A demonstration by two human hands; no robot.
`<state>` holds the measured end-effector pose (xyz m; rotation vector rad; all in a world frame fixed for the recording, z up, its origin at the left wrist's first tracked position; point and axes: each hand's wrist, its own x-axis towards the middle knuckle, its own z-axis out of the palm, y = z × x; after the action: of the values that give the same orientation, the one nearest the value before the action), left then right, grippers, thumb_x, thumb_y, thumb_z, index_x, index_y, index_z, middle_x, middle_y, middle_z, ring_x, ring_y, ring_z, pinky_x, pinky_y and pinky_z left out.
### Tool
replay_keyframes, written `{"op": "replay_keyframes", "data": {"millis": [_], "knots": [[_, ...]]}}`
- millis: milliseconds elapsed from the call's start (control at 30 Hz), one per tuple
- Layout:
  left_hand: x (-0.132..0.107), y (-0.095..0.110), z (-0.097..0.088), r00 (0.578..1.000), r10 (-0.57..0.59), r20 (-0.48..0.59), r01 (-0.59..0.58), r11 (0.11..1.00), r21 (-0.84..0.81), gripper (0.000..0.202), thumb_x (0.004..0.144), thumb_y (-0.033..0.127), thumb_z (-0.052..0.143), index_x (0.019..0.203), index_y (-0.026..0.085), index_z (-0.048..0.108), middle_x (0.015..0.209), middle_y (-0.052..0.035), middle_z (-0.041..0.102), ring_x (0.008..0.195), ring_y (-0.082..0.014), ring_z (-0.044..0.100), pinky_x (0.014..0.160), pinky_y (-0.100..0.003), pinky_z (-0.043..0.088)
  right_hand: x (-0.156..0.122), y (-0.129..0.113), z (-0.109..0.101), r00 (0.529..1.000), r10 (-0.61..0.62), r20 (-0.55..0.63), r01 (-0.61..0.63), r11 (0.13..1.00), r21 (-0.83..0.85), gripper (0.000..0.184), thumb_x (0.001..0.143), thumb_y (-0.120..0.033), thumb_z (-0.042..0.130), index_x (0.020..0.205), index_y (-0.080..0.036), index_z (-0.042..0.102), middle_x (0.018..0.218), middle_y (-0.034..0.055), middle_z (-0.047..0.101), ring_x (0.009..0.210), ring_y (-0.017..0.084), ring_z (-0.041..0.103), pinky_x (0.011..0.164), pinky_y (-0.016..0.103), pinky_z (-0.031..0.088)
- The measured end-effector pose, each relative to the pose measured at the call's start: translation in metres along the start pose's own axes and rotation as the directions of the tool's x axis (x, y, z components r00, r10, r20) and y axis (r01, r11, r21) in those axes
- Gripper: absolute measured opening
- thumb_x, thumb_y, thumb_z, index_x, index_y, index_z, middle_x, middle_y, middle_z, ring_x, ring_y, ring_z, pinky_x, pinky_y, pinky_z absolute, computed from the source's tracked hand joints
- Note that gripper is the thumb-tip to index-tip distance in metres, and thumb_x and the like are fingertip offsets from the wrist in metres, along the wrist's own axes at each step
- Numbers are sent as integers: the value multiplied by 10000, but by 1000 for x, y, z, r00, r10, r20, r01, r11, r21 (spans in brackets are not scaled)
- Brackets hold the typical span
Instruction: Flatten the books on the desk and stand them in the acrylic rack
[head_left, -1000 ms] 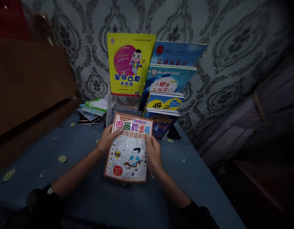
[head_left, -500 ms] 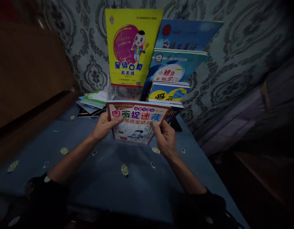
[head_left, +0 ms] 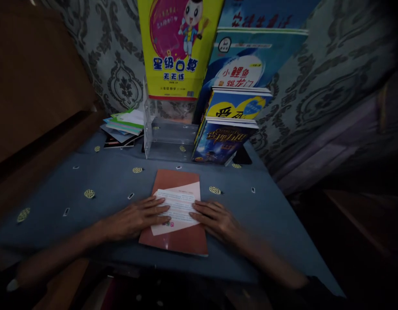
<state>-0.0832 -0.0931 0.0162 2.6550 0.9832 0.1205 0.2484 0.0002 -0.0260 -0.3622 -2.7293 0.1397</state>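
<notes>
A thin reddish-brown book (head_left: 175, 243) lies flat on the blue tablecloth, its back cover up, with a tilted pale panel of small upside-down print. My left hand (head_left: 137, 218) rests on the book's left side, fingers stretched out and spread over the panel. From the right, my right hand (head_left: 216, 218) lies on it in the same way, fingers extended. Neither hand grips the book. Beyond it stands a transparent rack (head_left: 165, 148) holding a yellow workbook (head_left: 173, 84) at left and, at right, a dark blue book (head_left: 220, 140) in front of several others.
Left of the rack sits a loose pile of booklets and papers (head_left: 126, 122). A dark flat object (head_left: 242, 156) shows by its right foot. Patterned wallpaper (head_left: 123, 82) backs the table (head_left: 115, 174); brown furniture (head_left: 37, 86) stands along the left.
The book, held up by both hands before the rack with its front cover showing, now lies back cover up on the table nearer me. Both hands have let go and flattened on it.
</notes>
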Motion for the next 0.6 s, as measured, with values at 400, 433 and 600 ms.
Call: {"op": "replay_keyframes", "data": {"millis": [400,433,600], "knots": [[2,-30,-30,979,-205,20,205,957,-207,548,999,378,523,1529,290,416,1602,-52,388,1493,-238,350,1212,-409,328,17,-7,-4,936,343,73,-350,927,135,447,967,-359,557,1380,-194,606,1484,162,545,1403,305,486,1162,563,390],[6,-37,-27,956,-292,-40,281,945,-167,545,1013,428,486,1527,257,422,1600,-76,393,1489,-248,358,1209,-415,326,23,-5,0,920,388,53,-391,914,104,458,970,-373,552,1376,-169,607,1486,186,535,1401,324,484,1151,572,401],[24,-69,-10,873,-451,-184,445,892,-74,612,1023,539,384,1485,148,469,1572,-135,431,1482,-272,367,1203,-433,326,41,5,13,864,502,22,-503,862,61,477,970,-360,538,1360,-93,605,1451,234,552,1341,353,541,1142,560,425]]}}
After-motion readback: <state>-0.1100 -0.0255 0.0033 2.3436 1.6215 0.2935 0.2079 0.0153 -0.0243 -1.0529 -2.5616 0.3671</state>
